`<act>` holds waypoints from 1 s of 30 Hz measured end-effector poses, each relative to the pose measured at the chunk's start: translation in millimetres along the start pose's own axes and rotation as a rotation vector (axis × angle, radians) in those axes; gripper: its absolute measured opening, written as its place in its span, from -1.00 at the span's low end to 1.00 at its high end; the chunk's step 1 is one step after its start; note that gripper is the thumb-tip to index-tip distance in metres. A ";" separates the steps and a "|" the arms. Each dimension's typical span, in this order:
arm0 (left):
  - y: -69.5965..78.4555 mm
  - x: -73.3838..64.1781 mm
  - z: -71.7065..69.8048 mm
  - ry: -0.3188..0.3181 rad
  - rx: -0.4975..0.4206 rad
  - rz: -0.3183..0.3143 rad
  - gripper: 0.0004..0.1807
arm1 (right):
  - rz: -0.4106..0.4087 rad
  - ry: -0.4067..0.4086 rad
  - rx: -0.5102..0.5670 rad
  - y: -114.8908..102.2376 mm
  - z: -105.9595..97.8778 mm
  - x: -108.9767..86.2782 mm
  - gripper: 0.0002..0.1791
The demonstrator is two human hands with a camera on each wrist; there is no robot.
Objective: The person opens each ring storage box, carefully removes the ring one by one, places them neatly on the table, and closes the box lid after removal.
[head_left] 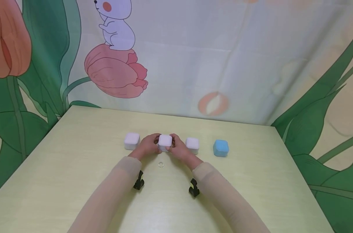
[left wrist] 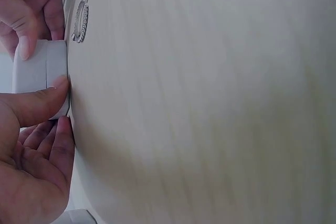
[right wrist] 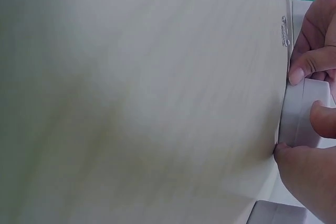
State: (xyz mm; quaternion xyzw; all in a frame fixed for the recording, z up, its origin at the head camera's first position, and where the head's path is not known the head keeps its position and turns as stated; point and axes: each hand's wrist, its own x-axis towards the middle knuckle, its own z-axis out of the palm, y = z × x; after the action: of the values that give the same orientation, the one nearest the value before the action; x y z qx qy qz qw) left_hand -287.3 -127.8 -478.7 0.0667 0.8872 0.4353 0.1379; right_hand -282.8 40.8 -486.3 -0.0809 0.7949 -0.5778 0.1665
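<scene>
A small pale lilac ring box (head_left: 165, 141) stands on the table, held from both sides by my two hands. My left hand (head_left: 149, 144) grips its left side, with the thumb low across the front, over the base. From the right, my right hand (head_left: 179, 149) holds it with the thumb higher up, on the lid part. The seam between lid and base shows as a thin closed line in the left wrist view. In front of the box a silver ring (left wrist: 85, 22) with a beaded band lies on the tabletop.
Another pale box (head_left: 132, 141) stands left of my left hand, and a similar pale box (head_left: 192, 145) is just behind my right wrist. Farther right sits a blue box (head_left: 221, 148). A printed curtain (head_left: 176, 64) hangs behind the table's (head_left: 252, 181) far edge.
</scene>
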 end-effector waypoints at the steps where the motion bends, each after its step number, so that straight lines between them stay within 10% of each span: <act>1: 0.0 0.1 0.1 -0.003 -0.006 -0.005 -0.15 | -0.003 -0.001 -0.006 0.0 -0.2 0.1 -0.32; 30: -1.3 -1.4 -1.4 -0.054 -0.078 0.047 -0.09 | -0.022 0.020 -0.059 4.3 -3.6 -1.1 -0.20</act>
State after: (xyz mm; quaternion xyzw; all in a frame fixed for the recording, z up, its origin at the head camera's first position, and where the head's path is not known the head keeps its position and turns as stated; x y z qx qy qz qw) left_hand -286.5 -130.0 -478.6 0.0938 0.8636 0.4709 0.1538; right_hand -282.8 45.7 -489.2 -0.0890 0.8122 -0.5568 0.1496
